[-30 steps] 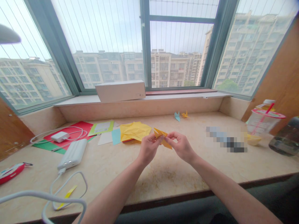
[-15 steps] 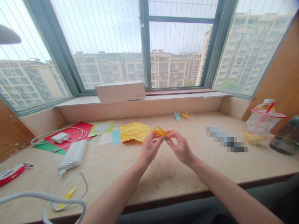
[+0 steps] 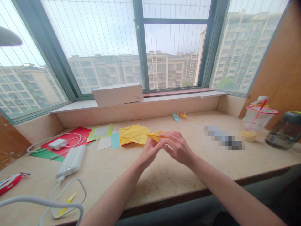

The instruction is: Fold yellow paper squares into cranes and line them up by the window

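Note:
Between my two hands, above the middle of the counter, is a small folded piece of yellow paper (image 3: pixel 154 136) with a pointed end to the left. My left hand (image 3: pixel 150 153) pinches it from below, its fingers partly hidden behind the paper and the other hand. My right hand (image 3: pixel 176 146) reaches over from the right, its fingers closed on the paper's right part. Just beyond lies a creased yellow sheet (image 3: pixel 134 134) on top of other paper. A blue paper crane (image 3: pixel 176 116) and a yellow paper crane (image 3: pixel 183 115) stand near the back wall.
At left are red paper (image 3: pixel 77 133), a white charger (image 3: pixel 57 144), a white power bank (image 3: pixel 71 160) and a looping cable (image 3: pixel 42 201). A lidded cup with a straw (image 3: pixel 258 117) and a dark bottle (image 3: pixel 283 131) stand right. A white box (image 3: pixel 118 95) rests on the sill.
The yellow paper, earlier showing two raised points, now appears as one flatter piece. My right hand has turned over it, fingers pointing left. The view has shifted slightly.

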{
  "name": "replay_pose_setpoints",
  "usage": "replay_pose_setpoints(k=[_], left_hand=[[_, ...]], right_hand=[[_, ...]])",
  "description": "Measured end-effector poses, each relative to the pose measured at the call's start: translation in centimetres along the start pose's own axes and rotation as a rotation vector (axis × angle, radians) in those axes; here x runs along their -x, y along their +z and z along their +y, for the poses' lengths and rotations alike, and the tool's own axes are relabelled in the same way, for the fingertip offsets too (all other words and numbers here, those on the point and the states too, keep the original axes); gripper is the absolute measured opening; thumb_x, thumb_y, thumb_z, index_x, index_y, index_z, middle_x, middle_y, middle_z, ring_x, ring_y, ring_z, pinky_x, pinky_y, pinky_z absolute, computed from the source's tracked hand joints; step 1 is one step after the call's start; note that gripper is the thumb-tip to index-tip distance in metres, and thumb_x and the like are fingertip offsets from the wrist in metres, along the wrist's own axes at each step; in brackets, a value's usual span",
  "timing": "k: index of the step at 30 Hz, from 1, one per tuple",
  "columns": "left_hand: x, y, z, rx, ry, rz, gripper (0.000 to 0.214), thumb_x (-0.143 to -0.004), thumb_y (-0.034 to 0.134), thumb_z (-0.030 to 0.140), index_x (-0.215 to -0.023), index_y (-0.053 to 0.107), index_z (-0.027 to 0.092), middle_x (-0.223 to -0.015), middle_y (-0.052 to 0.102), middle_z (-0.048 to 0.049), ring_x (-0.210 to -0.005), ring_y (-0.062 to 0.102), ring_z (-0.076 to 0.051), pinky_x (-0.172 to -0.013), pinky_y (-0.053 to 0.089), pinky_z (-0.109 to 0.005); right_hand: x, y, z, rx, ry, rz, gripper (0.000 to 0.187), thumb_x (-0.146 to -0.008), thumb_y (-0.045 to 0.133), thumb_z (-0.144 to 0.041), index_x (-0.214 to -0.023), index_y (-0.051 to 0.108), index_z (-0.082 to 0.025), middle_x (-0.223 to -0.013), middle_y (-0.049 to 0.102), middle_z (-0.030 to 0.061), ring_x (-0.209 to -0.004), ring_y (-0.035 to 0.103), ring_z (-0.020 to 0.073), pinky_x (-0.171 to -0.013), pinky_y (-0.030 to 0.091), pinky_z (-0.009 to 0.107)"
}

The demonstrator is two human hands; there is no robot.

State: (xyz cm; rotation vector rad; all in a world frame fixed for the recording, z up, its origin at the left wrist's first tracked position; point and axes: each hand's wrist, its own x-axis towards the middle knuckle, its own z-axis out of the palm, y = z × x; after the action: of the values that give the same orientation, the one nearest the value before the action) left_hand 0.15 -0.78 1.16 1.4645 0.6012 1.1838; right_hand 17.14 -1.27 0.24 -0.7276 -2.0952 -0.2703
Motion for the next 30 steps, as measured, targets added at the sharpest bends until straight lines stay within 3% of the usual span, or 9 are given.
replay_pose_setpoints(k=[3,6,9,12,17,26,30], left_hand=[[-0.2,-0.5,-0.5,0.167,-0.032,0.060,0.037,-0.084,0.068,0.045,-0.106,0.070,0.015,-0.109,0.072,-0.0107,-0.102,0.066,-0.023,-0.085,0.055,-0.034],[-0.5,-0.5,-1.0,0.208,-0.058,0.092,0.039,-0.087,0.065,0.047,-0.104,0.071,0.012,-0.106,0.073,-0.0124,-0.100,0.068,-0.025,-0.087,0.056,-0.041],[-0.4,-0.1,-1.3,0.186,-0.088,0.065,0.041,-0.084,0.068,0.047,-0.105,0.071,0.012,-0.104,0.074,-0.0126,-0.097,0.070,-0.026,-0.088,0.056,-0.044],[-0.2,0.3,-1.4,0.163,-0.109,0.036,0.040,-0.083,0.071,0.046,-0.105,0.071,0.013,-0.105,0.074,-0.0123,-0.095,0.071,-0.027,-0.088,0.057,-0.044],[-0.1,0.4,-1.4,0.153,-0.123,0.068,0.038,-0.082,0.071,0.046,-0.096,0.071,0.011,-0.096,0.075,-0.0121,-0.092,0.072,-0.027,-0.085,0.059,-0.044],[0.0,0.5,-0.8,0.322,-0.113,0.092,0.031,-0.083,0.070,0.043,-0.090,0.068,0.012,-0.091,0.074,-0.0084,-0.093,0.070,-0.024,-0.088,0.058,-0.046],[-0.1,0.5,-0.8,0.288,-0.116,0.104,0.036,-0.082,0.070,0.047,-0.087,0.067,0.012,-0.091,0.074,-0.0097,-0.094,0.070,-0.025,-0.087,0.058,-0.047]], right_hand=[[-0.1,0.0,-0.1,-0.077,0.014,-0.016,0.024,-0.096,0.051,-0.020,-0.117,0.064,-0.025,-0.122,0.069,0.0081,-0.119,0.059,0.0241,-0.104,0.039,0.047],[-0.1,0.4,0.1,-0.170,0.147,0.103,0.026,-0.098,0.049,-0.022,-0.120,0.062,-0.024,-0.113,0.072,0.0086,-0.108,0.063,0.0229,-0.098,0.045,0.043],[0.0,0.9,0.5,-0.211,0.320,0.227,0.023,-0.096,0.055,-0.028,-0.116,0.065,-0.023,-0.107,0.070,0.0096,-0.102,0.063,0.0240,-0.091,0.049,0.042],[0.1,1.1,0.8,-0.222,0.393,0.250,0.017,-0.093,0.059,-0.029,-0.105,0.070,-0.023,-0.101,0.068,0.0085,-0.098,0.063,0.0243,-0.089,0.050,0.041],[0.2,0.8,0.9,-0.197,0.337,0.231,0.012,-0.092,0.060,-0.023,-0.092,0.071,-0.024,-0.093,0.068,0.0067,-0.092,0.062,0.0238,-0.085,0.049,0.041],[0.2,0.0,0.6,-0.047,0.169,0.094,0.025,-0.092,0.058,-0.018,-0.110,0.072,-0.028,-0.104,0.070,0.0060,-0.094,0.062,0.0223,-0.087,0.044,0.041],[0.2,-0.3,0.4,-0.024,0.130,0.054,0.025,-0.091,0.060,-0.019,-0.111,0.072,-0.028,-0.108,0.070,0.0070,-0.099,0.062,0.0234,-0.091,0.043,0.043]])
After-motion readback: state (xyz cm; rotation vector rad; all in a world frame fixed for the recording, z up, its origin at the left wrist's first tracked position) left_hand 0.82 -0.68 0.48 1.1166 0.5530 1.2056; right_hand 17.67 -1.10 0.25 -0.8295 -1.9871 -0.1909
